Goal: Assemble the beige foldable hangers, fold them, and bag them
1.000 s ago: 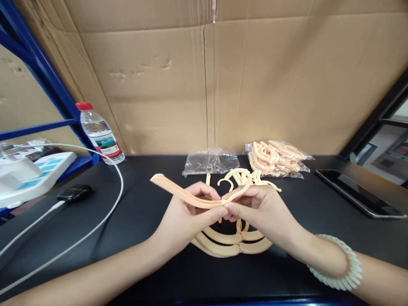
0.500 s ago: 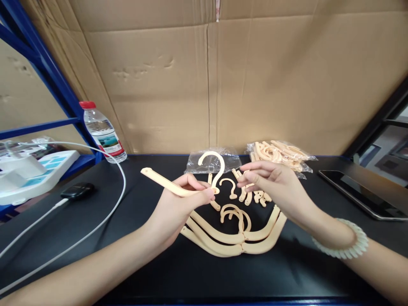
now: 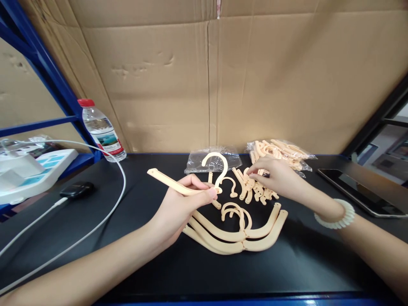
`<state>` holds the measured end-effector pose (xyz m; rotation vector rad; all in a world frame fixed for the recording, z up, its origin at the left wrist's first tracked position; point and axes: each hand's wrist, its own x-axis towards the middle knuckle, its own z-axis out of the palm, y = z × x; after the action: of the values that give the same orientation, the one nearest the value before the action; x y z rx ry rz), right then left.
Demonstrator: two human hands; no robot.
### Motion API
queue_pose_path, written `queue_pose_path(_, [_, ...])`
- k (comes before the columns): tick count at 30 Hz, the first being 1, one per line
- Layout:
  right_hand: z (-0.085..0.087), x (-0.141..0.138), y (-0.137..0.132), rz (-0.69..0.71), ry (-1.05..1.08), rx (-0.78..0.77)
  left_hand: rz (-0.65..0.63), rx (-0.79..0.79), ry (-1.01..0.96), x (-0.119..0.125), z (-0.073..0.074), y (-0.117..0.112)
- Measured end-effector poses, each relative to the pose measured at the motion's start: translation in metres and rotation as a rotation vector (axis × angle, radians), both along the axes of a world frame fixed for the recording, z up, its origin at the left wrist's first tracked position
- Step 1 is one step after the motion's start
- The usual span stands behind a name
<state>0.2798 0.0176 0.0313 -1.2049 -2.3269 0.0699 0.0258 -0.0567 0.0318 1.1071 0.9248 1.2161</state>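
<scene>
Centrally, above a black counter (image 3: 302,272), our left hand (image 3: 181,204) pinches a cream hanger arm (image 3: 168,182) joined to a hook (image 3: 227,168), the arm pointing far left and the hook rising. Farther right, our right hand (image 3: 276,174) has its fingertips bunched together at a pile of small loose pieces (image 3: 263,193); we cannot tell whether they grip one. Nearer us, two hangers (image 3: 263,244) lie overlapping. Beyond the pile, at the far right, sits a plastic bag of cream parts (image 3: 280,151).

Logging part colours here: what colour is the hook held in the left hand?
Plain pale cream. The hook shows best in the head view.
</scene>
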Motion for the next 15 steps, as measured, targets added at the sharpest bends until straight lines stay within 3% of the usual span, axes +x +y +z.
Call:
queue_pose_path(5, [0.006, 0.019, 0.005, 0.042, -0.084, -0.059, -0.017, -0.008, -0.001, 0.0, -0.001, 0.001])
queue_pose_path(15, [-0.004, 0.008, -0.003, 0.263, -0.184, -0.113, -0.016, -0.05, 0.002, 0.003, -0.001, 0.001])
